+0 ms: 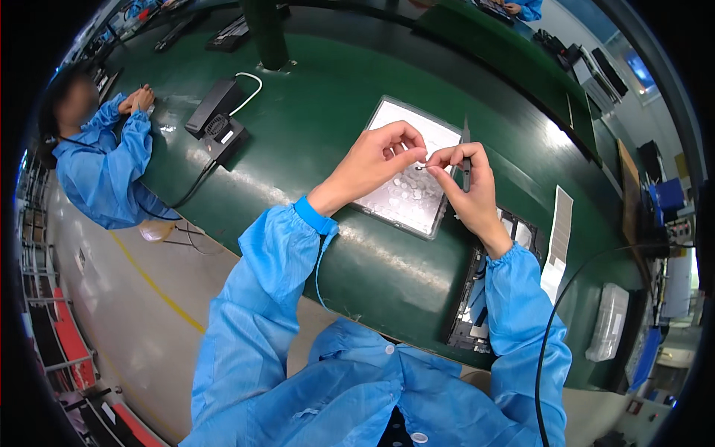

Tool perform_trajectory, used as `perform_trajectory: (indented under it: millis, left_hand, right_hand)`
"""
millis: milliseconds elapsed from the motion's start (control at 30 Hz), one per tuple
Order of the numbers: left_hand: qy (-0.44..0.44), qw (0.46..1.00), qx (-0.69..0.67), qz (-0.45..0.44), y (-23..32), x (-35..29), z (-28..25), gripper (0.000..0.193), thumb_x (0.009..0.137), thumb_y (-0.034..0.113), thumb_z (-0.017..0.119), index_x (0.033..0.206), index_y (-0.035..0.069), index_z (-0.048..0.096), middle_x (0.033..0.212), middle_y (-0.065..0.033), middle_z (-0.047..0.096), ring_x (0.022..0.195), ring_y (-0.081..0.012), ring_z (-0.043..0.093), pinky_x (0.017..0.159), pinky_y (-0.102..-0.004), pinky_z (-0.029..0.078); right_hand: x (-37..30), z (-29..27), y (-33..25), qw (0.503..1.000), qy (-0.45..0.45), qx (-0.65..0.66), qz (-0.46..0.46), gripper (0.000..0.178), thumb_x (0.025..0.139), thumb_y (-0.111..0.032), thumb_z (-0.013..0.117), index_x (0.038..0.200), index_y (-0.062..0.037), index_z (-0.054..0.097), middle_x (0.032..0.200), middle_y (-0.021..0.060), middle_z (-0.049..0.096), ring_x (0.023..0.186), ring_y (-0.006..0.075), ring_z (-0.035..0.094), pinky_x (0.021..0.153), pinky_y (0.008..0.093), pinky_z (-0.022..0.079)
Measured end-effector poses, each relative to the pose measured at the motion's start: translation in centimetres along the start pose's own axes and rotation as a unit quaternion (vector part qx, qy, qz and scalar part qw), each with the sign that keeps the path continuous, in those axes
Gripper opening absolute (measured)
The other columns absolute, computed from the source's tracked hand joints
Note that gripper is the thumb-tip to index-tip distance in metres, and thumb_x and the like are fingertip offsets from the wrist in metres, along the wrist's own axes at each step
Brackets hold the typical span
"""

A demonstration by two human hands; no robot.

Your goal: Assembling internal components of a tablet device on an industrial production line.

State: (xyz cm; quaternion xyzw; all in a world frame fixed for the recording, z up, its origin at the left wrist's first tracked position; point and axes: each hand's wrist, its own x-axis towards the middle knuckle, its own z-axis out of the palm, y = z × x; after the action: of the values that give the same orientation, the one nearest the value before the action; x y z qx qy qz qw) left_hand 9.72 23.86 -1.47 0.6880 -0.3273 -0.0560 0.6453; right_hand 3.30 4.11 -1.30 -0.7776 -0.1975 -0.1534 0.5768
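Note:
Both of my hands meet over a shallow clear-edged tray [395,112] with a white bottom and many small whitish pieces [412,190] scattered on it. My left hand [381,158] has thumb and forefinger pinched together; what lies between them is too small to make out. Against it, my right hand [471,185] pinches a tiny dark part [419,168] between thumb and forefinger. Dark tweezers [466,135] are tucked in the same right hand, tips pointing away from me. A blue band with a cord [316,217] circles my left wrist.
Beneath my right forearm lies an opened electronic device casing [469,313]. Beside it are a pale printed strip [558,231] and a clear plastic box [609,324]. Black corded units [223,138] stand left. A post [264,33] rises behind; a person in blue [112,167] sits at far left.

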Motion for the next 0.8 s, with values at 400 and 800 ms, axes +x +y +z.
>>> perform_trajectory:
  millis: [400,800]
  left_hand:
    - [-0.057,0.987,-0.107,-0.105,0.2,-0.7,0.3,0.011,0.094,0.010,0.069,0.101,0.003,0.065,0.092,-0.0034,0.072,0.080,-0.0054,0.062,0.066,-0.0201,0.045]
    - [-0.020,0.989,-0.086,-0.121,0.4,-1.2,1.3,0.014,0.092,0.009,0.073,0.100,0.002,0.063,0.088,-0.0022,0.071,0.062,-0.0020,0.053,0.056,-0.0176,0.041]
  right_hand:
    - [-0.1,-0.2,-0.1,0.998,0.046,0.005,-0.040,0.028,0.091,0.000,0.069,0.095,-0.0048,0.042,0.093,0.0107,0.069,0.086,0.0153,0.066,0.081,0.0296,0.052]
    - [-0.3,-0.3,0.1,0.998,0.038,0.009,-0.053,0.025,0.091,-0.002,0.069,0.096,-0.0036,0.044,0.092,0.0111,0.068,0.084,0.0203,0.065,0.080,0.0323,0.051]
